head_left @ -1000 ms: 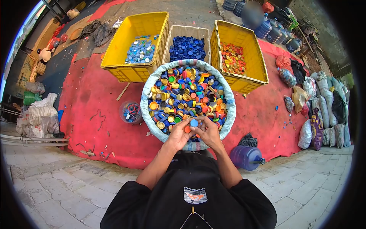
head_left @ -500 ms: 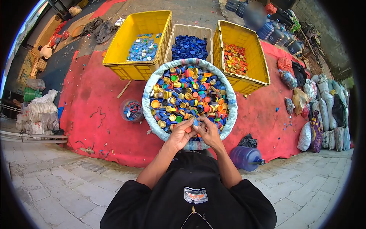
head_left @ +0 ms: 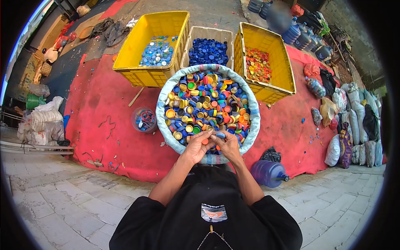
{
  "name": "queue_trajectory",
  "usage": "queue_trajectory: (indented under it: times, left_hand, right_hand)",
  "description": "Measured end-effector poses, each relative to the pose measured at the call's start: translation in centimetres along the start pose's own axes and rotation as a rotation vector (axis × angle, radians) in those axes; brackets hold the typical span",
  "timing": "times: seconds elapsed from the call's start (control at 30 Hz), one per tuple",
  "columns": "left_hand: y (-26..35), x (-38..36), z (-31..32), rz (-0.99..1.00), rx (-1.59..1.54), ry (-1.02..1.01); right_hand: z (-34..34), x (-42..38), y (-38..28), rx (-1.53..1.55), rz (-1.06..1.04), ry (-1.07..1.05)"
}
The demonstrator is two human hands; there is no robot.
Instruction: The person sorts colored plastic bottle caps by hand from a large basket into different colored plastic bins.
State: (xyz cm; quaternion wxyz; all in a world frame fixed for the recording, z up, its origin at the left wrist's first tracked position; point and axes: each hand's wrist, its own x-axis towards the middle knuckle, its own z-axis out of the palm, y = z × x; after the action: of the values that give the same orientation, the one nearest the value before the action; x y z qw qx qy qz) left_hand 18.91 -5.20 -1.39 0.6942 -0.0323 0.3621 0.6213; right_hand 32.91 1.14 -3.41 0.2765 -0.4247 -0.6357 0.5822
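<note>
The shirt patch at six o'clock carries an orange logo, its writing too small to read. Both forearms angle inward to the sack's six-o'clock rim. The left hand's fingers curl around an orange cap; the right hand's fingers pinch a blue cap, now tilted flatter than before.

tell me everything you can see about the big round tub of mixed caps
The tub is wide and round, its thick rim wrapped in pale blue, fabric-like material with pink and blue stripes at the far and near sides. It sits mouth up, full of loose caps, mostly blue and yellow, with some orange, red, green and black. The left hand and right hand are over its near part, hiding some of it; contact with the rim is unclear. Its base is out of sight.
</note>
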Motion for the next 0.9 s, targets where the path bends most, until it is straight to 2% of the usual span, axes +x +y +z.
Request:
queue_trajectory:
  times: [0.1, 0.2, 0.3, 0.4, 0.6, 0.7, 0.8, 0.83, 0.9]
  left_hand:
    - [0.1, 0.3, -0.4, -0.007, 0.023, -0.044]
    - [0.0, 0.6, -0.7, -0.021, 0.016, -0.069]
    - [0.3, 0.8, -1.0, -0.022, -0.043, -0.054]
    - [0.6, 0.6, -0.5, -0.015, -0.049, -0.035]
    - [0.5, 0.7, -0.8, 0.007, 0.014, -0.009]
    - [0.5, 0.2, 0.6, 0.097, 0.161, 0.083]
    - [0.4, 0.6, 0.3, 0.236, 0.404, 0.144]
    - [0.5, 0.7, 0.2, 0.286, 0.494, 0.158]
    - [1.2, -0.1, 1.3, 0.508, 0.912, 0.228]
  right_hand:
    - [-0.6, -0.5, -4.0, -0.297, 0.001, -0.101]
    - [-0.4, -0.6, -4.6, -0.319, -0.046, -0.115]
    - [-0.6, -0.5, -3.4, -0.193, -0.186, -0.097]
    - [-0.6, -0.3, -2.6, -0.14, -0.118, -0.068]
    - [-0.3, -0.2, -3.5, -0.225, -0.1, -0.037]
    - [0.3, 0.3, -1.9, 0.161, 0.017, -0.069]
    - [0.7, 0.0, -2.0, 0.367, 0.179, -0.116]
    - [0.9, 0.0, -2.0, 0.573, 0.245, -0.138]
    - [1.1, 0.0, -1.8, 0.983, 0.372, -0.177]
